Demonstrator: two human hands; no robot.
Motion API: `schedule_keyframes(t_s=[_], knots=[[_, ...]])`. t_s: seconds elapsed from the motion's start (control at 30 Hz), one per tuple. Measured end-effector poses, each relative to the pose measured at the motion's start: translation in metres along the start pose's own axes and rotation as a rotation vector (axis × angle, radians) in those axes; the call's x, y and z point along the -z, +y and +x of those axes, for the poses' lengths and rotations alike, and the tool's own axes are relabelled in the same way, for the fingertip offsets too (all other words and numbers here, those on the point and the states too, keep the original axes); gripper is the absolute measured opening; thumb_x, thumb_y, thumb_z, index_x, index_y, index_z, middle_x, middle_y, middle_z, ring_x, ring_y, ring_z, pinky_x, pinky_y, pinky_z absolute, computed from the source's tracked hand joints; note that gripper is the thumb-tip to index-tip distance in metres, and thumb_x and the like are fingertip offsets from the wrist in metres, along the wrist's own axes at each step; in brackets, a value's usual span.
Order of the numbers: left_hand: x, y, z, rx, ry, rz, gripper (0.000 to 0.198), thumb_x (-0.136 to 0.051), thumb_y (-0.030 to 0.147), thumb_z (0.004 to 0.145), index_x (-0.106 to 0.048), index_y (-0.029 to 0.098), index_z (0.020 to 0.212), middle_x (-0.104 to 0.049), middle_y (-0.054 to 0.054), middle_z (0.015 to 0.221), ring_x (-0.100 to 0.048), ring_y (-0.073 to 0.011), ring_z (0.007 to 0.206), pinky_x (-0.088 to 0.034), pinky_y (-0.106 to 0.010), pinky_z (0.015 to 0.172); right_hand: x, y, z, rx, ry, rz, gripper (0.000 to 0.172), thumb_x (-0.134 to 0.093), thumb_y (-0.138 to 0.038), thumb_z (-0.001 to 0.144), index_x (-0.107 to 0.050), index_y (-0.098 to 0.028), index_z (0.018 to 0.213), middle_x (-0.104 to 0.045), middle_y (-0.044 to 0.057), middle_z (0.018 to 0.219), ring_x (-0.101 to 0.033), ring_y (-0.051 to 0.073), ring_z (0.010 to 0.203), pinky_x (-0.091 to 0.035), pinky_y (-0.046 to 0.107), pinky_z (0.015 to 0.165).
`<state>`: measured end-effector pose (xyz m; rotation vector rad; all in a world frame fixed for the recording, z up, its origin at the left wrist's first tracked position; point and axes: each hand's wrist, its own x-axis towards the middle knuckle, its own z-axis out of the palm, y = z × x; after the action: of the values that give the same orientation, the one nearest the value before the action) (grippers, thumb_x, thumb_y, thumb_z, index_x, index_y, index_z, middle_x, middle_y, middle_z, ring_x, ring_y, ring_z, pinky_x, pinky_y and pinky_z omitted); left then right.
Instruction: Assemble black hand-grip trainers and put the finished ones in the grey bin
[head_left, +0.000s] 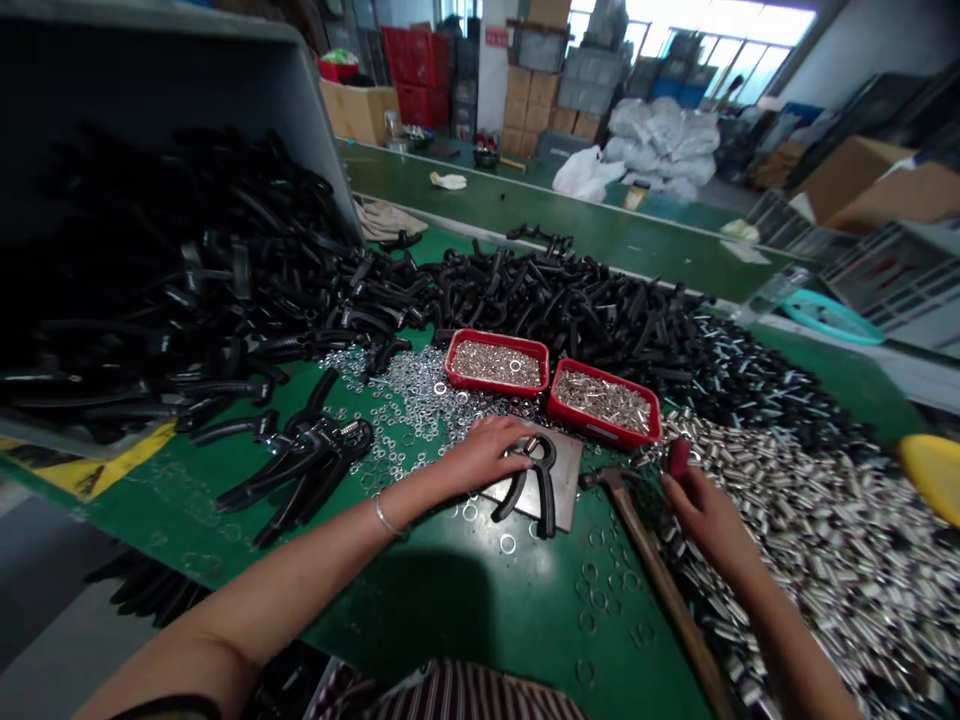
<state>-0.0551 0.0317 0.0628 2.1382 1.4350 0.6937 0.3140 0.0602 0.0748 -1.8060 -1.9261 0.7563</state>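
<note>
My left hand (499,450) grips the top of a black two-legged hand clamp (546,495), its fingers around the head where a small metal part shows. The clamp lies on a flat steel plate (571,490), legs pointing toward me. Over the edge of a heap of silvery metal sleeves (795,530), my right hand (701,500) has its fingers curled together. Something red (679,457) shows at its fingertips, a finger cover or a held piece; I cannot tell which. A hammer (649,545) with a wooden handle lies between the plate and the right hand.
Two red trays (459,378) (651,425) of small metal pieces stand behind the plate. Loose rings (409,400) are scattered around. More black clamps (307,455) lie at left, near a grey bin (315,110) spilling black handles (525,290). A yellow dish (930,475) is at right.
</note>
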Motion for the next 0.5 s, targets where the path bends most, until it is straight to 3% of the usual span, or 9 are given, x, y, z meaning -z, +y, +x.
schedule_keyframes(t_s=[0.1,0.2,0.27,0.33,0.5], knots=[[0.034,-0.021,0.041,0.113,0.109,0.205,0.029,-0.048,0.029,0.099,-0.066,0.023,0.12,-0.065,-0.009,0.116,-0.055,-0.0251,0.115,-0.038,-0.043,0.105,0.025,0.031,0.002,-0.051,-0.108,-0.317,0.039,-0.054,-0.061,0.082,-0.063,-0.024,0.085,-0.07,0.009,0.074,-0.066,0.029,0.067,-0.046,0.037,0.06],[0.064,-0.04,0.077,0.32,0.121,0.445,0.028,-0.046,0.016,0.094,-0.07,0.011,0.109,-0.065,-0.018,0.113,-0.058,-0.0291,0.114,-0.041,-0.043,0.102,0.03,0.015,0.01,0.035,0.024,-0.362,0.043,-0.052,-0.06,0.087,-0.064,-0.022,0.103,-0.072,0.013,0.093,-0.068,0.031,0.081,-0.049,0.04,0.069],[0.075,-0.045,0.089,0.334,0.117,0.497,0.025,-0.047,0.007,0.089,-0.072,0.007,0.094,-0.067,-0.021,0.102,-0.063,-0.0308,0.106,-0.044,-0.042,0.098,0.016,-0.017,0.021,0.22,0.08,-0.272,0.036,-0.051,-0.049,0.091,-0.064,-0.021,0.11,-0.07,0.013,0.103,-0.067,0.028,0.091,-0.049,0.038,0.08],[0.076,-0.044,0.092,0.306,0.133,0.526,0.027,-0.045,0.002,0.085,-0.071,0.009,0.087,-0.068,-0.019,0.097,-0.064,-0.0297,0.104,-0.044,-0.04,0.098,-0.009,-0.059,0.039,0.408,0.023,-0.21,0.023,-0.05,-0.035,0.093,-0.067,-0.021,0.101,-0.07,0.01,0.102,-0.065,0.024,0.095,-0.048,0.034,0.085],[0.065,-0.045,0.086,0.282,0.177,0.527,0.026,-0.045,0.005,0.087,-0.068,0.014,0.096,-0.067,-0.015,0.104,-0.063,-0.0268,0.108,-0.045,-0.038,0.096,-0.087,-0.168,0.099,0.663,-0.031,-0.315,0.014,-0.059,-0.022,0.09,-0.074,-0.02,0.088,-0.073,0.008,0.094,-0.063,0.022,0.097,-0.041,0.032,0.093]])
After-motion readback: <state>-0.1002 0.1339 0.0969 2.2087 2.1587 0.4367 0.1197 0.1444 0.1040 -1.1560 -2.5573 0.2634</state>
